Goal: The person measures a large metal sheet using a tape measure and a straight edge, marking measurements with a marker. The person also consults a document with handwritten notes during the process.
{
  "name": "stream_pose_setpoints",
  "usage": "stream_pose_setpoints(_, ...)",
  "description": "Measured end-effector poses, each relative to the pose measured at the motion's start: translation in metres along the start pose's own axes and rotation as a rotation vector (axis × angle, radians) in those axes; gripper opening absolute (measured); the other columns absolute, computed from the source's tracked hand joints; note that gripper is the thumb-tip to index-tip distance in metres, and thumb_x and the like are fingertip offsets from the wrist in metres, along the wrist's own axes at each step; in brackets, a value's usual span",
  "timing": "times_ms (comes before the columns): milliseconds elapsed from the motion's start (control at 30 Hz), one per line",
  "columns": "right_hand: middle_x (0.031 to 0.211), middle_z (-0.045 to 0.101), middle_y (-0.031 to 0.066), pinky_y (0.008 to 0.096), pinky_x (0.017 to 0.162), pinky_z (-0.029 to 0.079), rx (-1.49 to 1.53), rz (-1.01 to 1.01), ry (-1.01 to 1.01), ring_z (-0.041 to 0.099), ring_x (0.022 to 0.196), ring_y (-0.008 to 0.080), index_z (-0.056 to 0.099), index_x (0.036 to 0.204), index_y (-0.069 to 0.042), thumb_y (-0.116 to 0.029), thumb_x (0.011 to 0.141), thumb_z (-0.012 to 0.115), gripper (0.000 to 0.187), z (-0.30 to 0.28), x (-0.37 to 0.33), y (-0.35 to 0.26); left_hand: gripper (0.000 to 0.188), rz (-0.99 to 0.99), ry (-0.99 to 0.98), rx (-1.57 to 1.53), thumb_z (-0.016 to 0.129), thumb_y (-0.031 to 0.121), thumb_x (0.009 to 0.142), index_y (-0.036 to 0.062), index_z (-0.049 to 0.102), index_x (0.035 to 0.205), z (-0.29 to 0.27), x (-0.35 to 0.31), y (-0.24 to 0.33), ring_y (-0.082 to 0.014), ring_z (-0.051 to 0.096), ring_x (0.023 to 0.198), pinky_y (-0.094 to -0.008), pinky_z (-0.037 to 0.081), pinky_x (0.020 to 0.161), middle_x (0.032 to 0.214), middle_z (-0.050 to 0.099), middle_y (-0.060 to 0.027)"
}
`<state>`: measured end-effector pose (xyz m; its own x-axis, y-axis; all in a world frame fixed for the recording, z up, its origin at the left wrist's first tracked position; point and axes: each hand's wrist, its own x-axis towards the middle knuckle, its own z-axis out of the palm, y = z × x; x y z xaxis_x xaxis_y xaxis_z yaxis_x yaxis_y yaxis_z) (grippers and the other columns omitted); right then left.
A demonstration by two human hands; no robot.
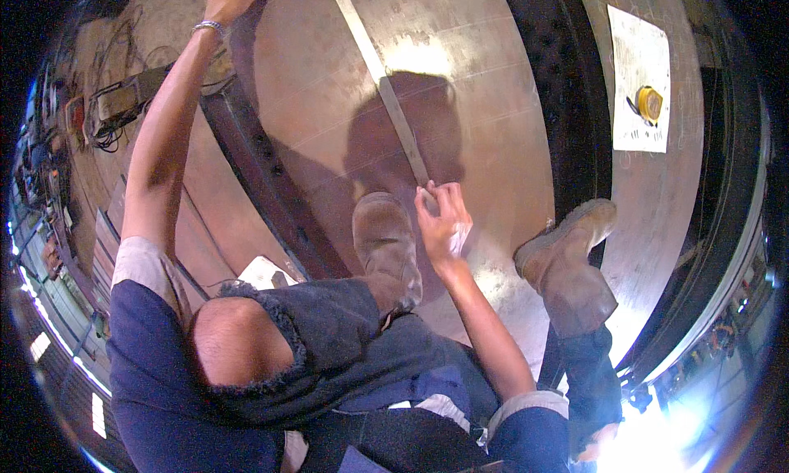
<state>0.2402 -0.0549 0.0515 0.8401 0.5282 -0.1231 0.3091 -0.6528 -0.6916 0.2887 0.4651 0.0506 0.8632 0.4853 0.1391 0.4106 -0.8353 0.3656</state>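
Observation:
A long, narrow metal straightedge (378, 74) lies slantwise over the broad steel plate (493, 128), running out past the top edge of the view. Its near end is pinched between the thumb and fingers of my right hand (444, 218). My left hand (230, 0) is stretched far forward to the upper left, low over the plate and left of the straightedge. Its fingers are curled together and partly cut off by the frame, so whatever they hold cannot be made out. A dark shadow falls across the plate and the straightedge's middle.
My boots (386, 243) rest by the plate. Dark steel beams (567, 87) flank it on both sides. To the right, a yellow tape measure (648, 104) sits on a paper sheet (637, 46). Bright light glares at the lower right. Cables and equipment (115, 107) lie at left.

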Motion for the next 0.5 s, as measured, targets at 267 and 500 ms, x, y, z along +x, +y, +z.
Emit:
stream_pose_setpoints(267, 0.090, 0.061, 0.0082, 0.0376, 0.063, 0.053, 0.017, -0.025, -0.015, 0.066, 0.076, 0.0268, 0.068, 0.093, -0.005, -0.012, 0.079, 0.076, 0.017, -0.003, 0.002, -0.002, 0.028, -0.063, -0.154, 0.221, 0.069, 0.033, 0.087, 0.0124, 0.073, 0.105, 0.006, 0.006, -0.011, -0.0270, 0.069, 0.094, -0.0380, 0.053, 0.084, 0.102, 0.072, -0.0097)
stream_pose_setpoints(500, 0.085, 0.059, 0.0092, 0.0376, 0.061, 0.052, 0.031, -0.060, 0.001, 0.064, 0.073, 0.0265, 0.065, 0.090, -0.003, -0.007, 0.078, 0.076, 0.017, 0.001, 0.003, -0.002, 0.025, -0.009, -0.070, 0.191, 0.071, 0.032, 0.085, 0.0126, 0.073, 0.101, 0.006, 0.004, -0.024, -0.0266, 0.069, 0.090, -0.0382, 0.053, 0.081, 0.099, 0.072, -0.0085)
